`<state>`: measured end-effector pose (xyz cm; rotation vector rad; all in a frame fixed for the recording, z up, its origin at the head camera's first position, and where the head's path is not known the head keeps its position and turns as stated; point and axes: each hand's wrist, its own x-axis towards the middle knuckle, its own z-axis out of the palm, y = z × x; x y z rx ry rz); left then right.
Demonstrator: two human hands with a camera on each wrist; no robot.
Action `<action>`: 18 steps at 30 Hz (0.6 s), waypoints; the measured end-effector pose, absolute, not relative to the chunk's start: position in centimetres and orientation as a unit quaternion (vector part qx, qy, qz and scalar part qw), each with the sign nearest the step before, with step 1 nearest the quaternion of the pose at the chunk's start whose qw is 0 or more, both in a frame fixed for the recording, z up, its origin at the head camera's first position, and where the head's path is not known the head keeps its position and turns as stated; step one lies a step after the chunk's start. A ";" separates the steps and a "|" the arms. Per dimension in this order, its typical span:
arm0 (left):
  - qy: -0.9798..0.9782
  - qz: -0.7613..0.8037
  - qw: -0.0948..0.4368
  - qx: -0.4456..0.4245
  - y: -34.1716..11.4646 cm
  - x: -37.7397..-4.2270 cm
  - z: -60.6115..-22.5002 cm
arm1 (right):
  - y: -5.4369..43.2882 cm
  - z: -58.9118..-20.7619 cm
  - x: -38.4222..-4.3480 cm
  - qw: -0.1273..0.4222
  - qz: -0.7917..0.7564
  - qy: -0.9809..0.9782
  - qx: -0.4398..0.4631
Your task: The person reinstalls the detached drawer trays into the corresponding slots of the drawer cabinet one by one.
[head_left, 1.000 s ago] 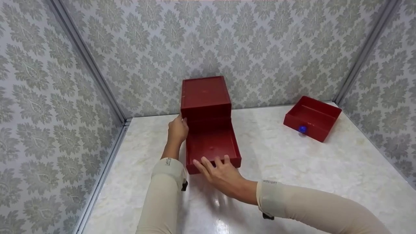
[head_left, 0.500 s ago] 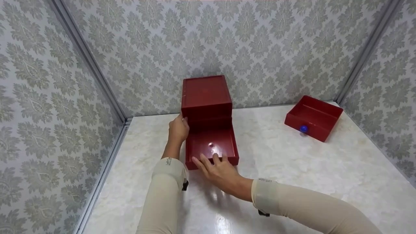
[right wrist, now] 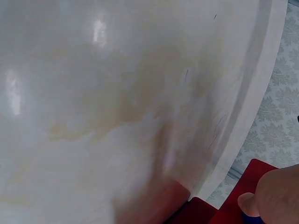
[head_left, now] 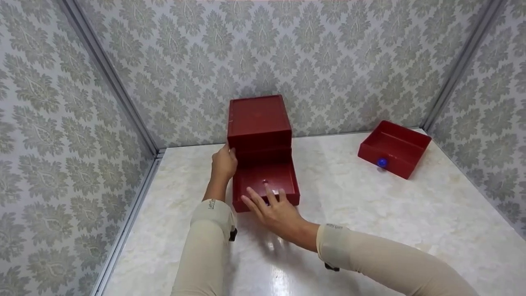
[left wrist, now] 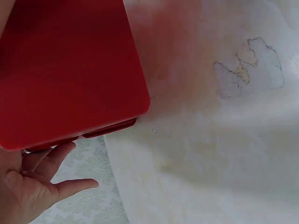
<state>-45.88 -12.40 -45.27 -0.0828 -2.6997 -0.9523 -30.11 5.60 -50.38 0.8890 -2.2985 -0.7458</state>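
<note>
A red cabinet [head_left: 259, 117] stands against the back wall. Its lower drawer [head_left: 265, 179] sticks out toward me. My left hand [head_left: 224, 164] is at the cabinet's left side; in the left wrist view its fingers [left wrist: 56, 158] touch the red edge while the thumb stands apart. My right hand [head_left: 275, 211] lies against the drawer's front with spread, fairly straight fingers reaching over the rim. A bit of blue knob [right wrist: 252, 218] shows beside that hand in the right wrist view. Off to the right sits a separate red drawer [head_left: 396, 146] with a blue knob [head_left: 382, 163].
The pale marbled table [head_left: 349, 213] carries everything. Patterned walls [head_left: 267, 53] enclose it at the back and both sides, with grey metal strips [head_left: 111, 78] at the corners. A torn, worn patch [left wrist: 250, 70] marks the tabletop in the left wrist view.
The lower drawer has slid a little farther into the cabinet, and my right hand has moved forward with it. My left hand stays at the cabinet's side. The separate drawer has not moved.
</note>
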 end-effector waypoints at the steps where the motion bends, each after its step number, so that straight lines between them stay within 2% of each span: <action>1: -0.934 -0.329 0.139 -0.028 -12.5 -45.9 -45.3 | 5.6 -50.4 -30.3 0.286 -0.277 -0.855 0.333; 11: -0.934 -0.327 0.139 -0.028 -12.6 -45.5 -45.1 | 7.5 -51.7 -34.2 0.386 -0.191 -0.827 0.362; 18: -0.935 -0.326 0.136 -0.026 -12.3 -45.5 -44.9 | 8.0 -52.9 -35.6 0.397 -0.166 -0.826 0.363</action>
